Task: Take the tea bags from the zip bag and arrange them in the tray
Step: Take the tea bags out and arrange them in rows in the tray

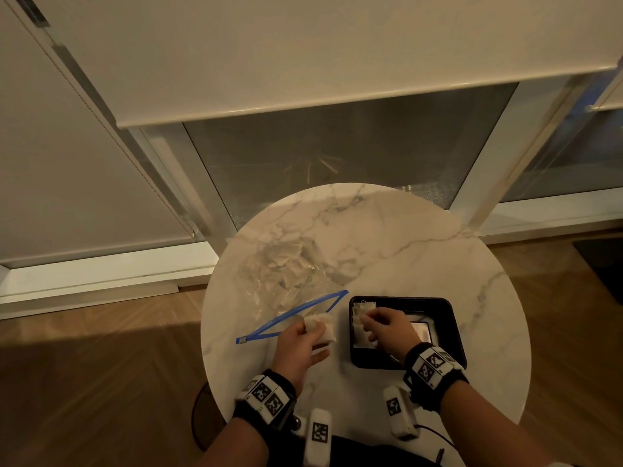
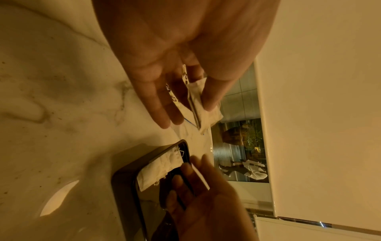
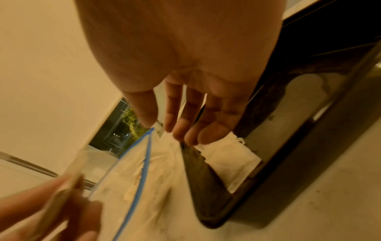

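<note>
Left hand (image 1: pixel 301 345) pinches a small stack of tea bags (image 1: pixel 322 328) beside the open zip bag (image 1: pixel 290 291); right hand (image 1: pixel 387 328), fingers extended, presses bags flat in the black tray (image 1: pixel 451 332). Mid-arranging; next, pass one across.

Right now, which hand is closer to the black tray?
The right hand. It reaches over the black tray, fingers at the tea bags lying in it. The left hand is beside the tray, above the table, holding more tea bags by the zip bag.

Home: marble side table (image 1: pixel 421 237), roller blinds (image 1: pixel 303 55), wood floor (image 1: pixel 84 382).
</note>
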The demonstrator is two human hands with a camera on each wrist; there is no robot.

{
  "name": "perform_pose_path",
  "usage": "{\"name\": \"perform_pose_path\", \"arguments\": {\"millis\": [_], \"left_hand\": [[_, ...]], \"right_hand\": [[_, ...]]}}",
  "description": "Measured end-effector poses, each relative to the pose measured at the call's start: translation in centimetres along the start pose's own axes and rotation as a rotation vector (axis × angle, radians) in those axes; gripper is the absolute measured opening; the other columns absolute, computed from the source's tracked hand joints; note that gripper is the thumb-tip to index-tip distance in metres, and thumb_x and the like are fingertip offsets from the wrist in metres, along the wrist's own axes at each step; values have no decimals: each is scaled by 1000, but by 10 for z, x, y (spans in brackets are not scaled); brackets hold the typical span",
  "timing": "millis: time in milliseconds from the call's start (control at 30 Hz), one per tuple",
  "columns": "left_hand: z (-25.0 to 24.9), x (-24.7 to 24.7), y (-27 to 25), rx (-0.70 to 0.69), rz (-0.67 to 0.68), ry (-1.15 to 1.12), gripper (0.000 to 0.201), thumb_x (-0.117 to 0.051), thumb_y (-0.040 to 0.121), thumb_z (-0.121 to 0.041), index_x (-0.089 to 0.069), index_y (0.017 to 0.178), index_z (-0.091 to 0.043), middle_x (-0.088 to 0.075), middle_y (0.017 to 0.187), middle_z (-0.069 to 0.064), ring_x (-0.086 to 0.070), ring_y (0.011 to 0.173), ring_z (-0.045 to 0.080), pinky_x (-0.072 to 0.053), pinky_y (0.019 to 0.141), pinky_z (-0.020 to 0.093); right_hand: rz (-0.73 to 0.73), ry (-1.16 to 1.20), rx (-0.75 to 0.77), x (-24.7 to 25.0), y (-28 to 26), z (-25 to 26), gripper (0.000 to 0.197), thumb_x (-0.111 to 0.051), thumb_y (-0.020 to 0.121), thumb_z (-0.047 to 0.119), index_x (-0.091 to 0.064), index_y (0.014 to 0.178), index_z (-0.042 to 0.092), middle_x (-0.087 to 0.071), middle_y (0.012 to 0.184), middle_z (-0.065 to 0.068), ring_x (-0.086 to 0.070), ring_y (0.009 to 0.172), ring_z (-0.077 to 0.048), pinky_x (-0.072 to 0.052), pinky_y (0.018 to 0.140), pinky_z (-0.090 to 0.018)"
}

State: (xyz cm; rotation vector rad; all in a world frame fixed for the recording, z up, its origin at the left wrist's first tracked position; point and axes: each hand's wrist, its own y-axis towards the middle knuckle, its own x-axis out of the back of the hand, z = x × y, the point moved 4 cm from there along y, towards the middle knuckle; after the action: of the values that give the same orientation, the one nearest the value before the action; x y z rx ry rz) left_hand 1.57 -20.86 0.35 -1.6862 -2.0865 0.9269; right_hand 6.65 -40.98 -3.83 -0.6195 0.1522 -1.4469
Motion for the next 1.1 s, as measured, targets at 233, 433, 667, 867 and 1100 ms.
{"name": "perform_pose_path", "arguments": {"millis": [233, 433, 667, 867, 1100], "left_hand": [[6, -10, -4, -60, 55, 206, 17, -74, 88, -24, -72, 105, -19, -78, 96, -1, -72, 94, 17, -55, 77, 32], [9, -11, -4, -65, 55, 192, 15, -73, 90, -23, -72, 104, -19, -76, 100, 0, -70, 97, 20, -56, 74, 31], [6, 9, 2, -26, -35, 126, 17, -64, 96, -26, -68, 109, -16, -72, 106, 5, -70, 92, 21, -54, 72, 32], [8, 20, 2, -12, -60, 117, 16, -60, 98, -25, -68, 108, -16, -72, 106, 5, -69, 89, 20, -53, 72, 32], [11, 27, 0, -14, -75, 116, 17, -62, 97, -27, -68, 109, -16, -73, 106, 5, -69, 91, 22, -54, 73, 33]], "right_hand": [[267, 127, 121, -18, -23, 20, 17, -75, 84, 16, -71, 99, 10, -70, 81, -4, -63, 69, -14, -50, 59, -25], [205, 166, 59, -9, -27, 13, 10, -72, 83, 1, -68, 93, -1, -69, 79, -14, -63, 64, -18, -53, 59, -27], [-34, -63, -58, 23, -17, -23, 9, -75, 82, 9, -69, 87, 13, -72, 82, -5, -68, 73, -14, -49, 61, -20], [-33, -251, -136, 18, -6, -43, 10, -78, 81, 14, -69, 85, 16, -68, 78, 2, -62, 70, -8, -44, 58, -14], [32, -425, -136, 7, 6, -42, 16, -75, 82, 18, -63, 80, 28, -65, 81, 8, -58, 75, -3, -39, 58, -13]]}}
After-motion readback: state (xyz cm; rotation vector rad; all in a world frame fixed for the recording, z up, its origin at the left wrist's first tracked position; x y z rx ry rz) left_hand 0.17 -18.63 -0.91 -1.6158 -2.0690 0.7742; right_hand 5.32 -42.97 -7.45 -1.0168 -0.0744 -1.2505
